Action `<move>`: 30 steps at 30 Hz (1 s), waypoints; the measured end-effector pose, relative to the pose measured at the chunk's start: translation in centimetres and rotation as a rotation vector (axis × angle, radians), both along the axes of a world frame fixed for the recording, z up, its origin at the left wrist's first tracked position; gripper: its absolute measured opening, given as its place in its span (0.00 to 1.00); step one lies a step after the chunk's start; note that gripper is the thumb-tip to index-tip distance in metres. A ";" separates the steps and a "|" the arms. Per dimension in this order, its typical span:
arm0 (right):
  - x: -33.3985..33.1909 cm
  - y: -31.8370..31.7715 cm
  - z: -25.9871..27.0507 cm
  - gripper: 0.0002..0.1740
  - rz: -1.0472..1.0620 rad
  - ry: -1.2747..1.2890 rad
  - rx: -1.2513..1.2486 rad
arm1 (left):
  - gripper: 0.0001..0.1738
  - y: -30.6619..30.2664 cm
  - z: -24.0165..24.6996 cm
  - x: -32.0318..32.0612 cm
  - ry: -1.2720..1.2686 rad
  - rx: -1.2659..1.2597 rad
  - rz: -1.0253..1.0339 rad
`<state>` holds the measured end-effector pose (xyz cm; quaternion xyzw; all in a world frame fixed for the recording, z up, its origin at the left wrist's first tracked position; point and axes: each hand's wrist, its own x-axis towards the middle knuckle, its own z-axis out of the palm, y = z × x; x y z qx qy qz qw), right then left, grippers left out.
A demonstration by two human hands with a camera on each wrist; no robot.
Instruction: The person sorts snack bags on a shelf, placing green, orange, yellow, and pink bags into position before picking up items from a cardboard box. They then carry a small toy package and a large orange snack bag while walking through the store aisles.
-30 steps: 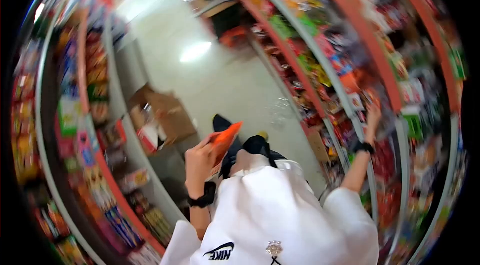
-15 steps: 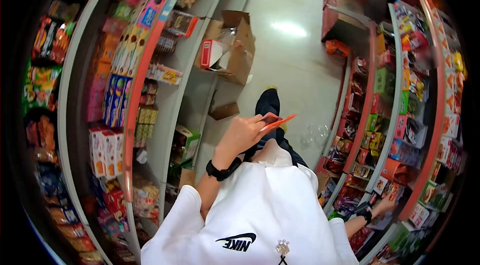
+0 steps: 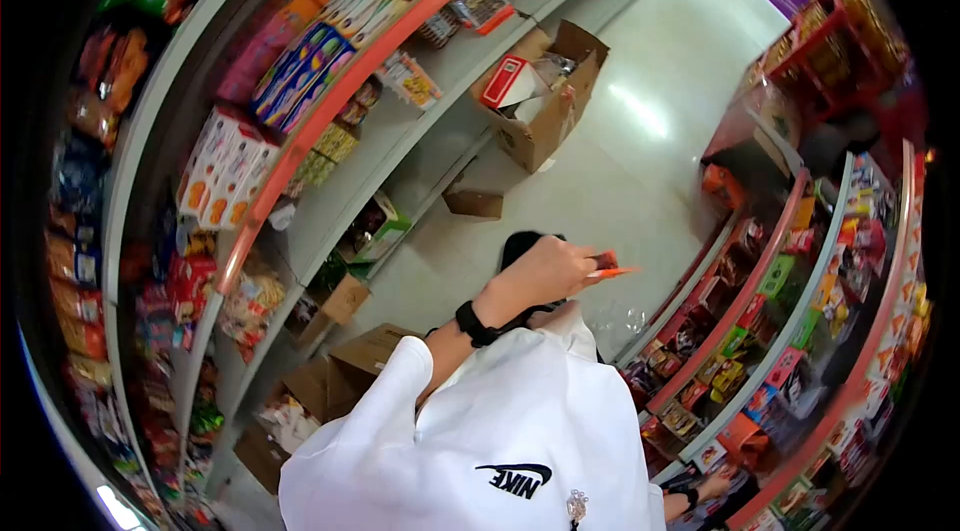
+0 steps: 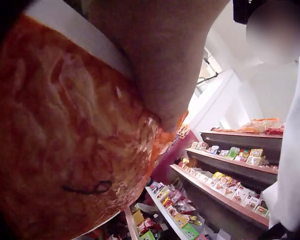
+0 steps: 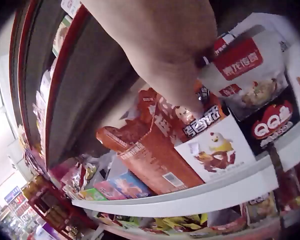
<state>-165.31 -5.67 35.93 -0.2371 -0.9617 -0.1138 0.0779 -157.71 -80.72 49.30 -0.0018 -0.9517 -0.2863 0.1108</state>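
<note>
My left hand pinches a flat orange-red snack packet in front of my body, above my legs. Up close in the left wrist view, the packet is glossy and crinkled with a white band along its upper edge. Reaching onto the shelf at the lower right is my right hand. In the right wrist view its fingertips go down among orange-and-black packets in a white display box with a chick picture. Whether those fingers grip a packet I cannot tell. An orange box stands beside it.
Stocked shelves line the left and more shelves curve along the right. An open cardboard box stands on the aisle floor by the left shelving. A black QQ-marked box sits beside the display box.
My view has swung, so the left shelves and cardboard box lie farther right in it. The left hand keeps the packet in front of my body; the right hand stays among the shelf goods.
</note>
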 end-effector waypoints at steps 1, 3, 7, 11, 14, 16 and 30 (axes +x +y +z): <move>0.4 -0.8 0.1 0.27 0.094 0.132 -0.028 | 0.11 0.4 0.2 0.3 0.005 0.002 0.008; 0.1 -3.4 -0.4 0.26 0.157 0.214 -0.057 | 0.11 0.8 0.6 1.0 0.013 0.005 0.024; -0.7 -9.2 -0.9 0.25 0.199 0.144 -0.107 | 0.07 1.0 1.2 3.4 -0.031 -0.010 0.033; -1.9 -13.1 -1.6 0.25 0.275 0.060 -0.149 | 0.12 1.8 2.3 8.2 0.032 0.032 0.221; -2.9 -15.3 -2.1 0.24 0.355 -0.008 -0.166 | 0.12 2.5 2.3 13.6 -0.055 -0.009 0.355; -3.2 -16.3 -2.2 0.23 0.405 -0.061 -0.161 | 0.13 3.7 2.3 17.8 -0.135 -0.040 0.424; -5.8 -28.0 -5.1 0.20 0.782 -0.221 -0.065 | 0.22 15.4 2.0 39.7 -0.334 0.007 1.019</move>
